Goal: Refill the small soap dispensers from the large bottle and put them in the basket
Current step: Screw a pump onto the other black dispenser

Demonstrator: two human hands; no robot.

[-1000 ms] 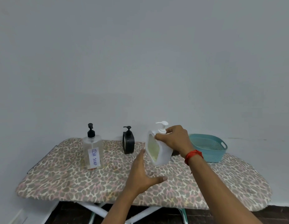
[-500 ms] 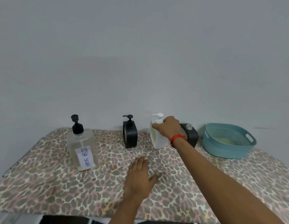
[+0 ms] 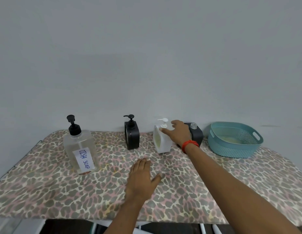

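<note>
The large clear bottle point(image 3: 80, 149) labelled "DISH SOAP", with a black pump, stands at the left. A black dispenser point(image 3: 132, 135) with its pump on stands at the back middle. To its right a white dispenser point(image 3: 161, 141) stands upright on the board. My right hand point(image 3: 178, 132) hovers beside it, fingers spread, thumb near the pump neck. Behind that hand a second black dispenser point(image 3: 196, 132) stands with its neck uncapped. My left hand point(image 3: 141, 178) lies flat on the board, holding nothing. The teal basket point(image 3: 234, 146) sits at the right.
Everything rests on an ironing board with a leopard-print cover point(image 3: 231, 183) pushed against a plain grey wall point(image 3: 147, 56). The board's front edge runs along the bottom of the view, with its legs and dark floor below.
My right hand carried the white dispenser from mid-air back to the board, set it down upright and opened off it. My left hand dropped flat onto the cover.
</note>
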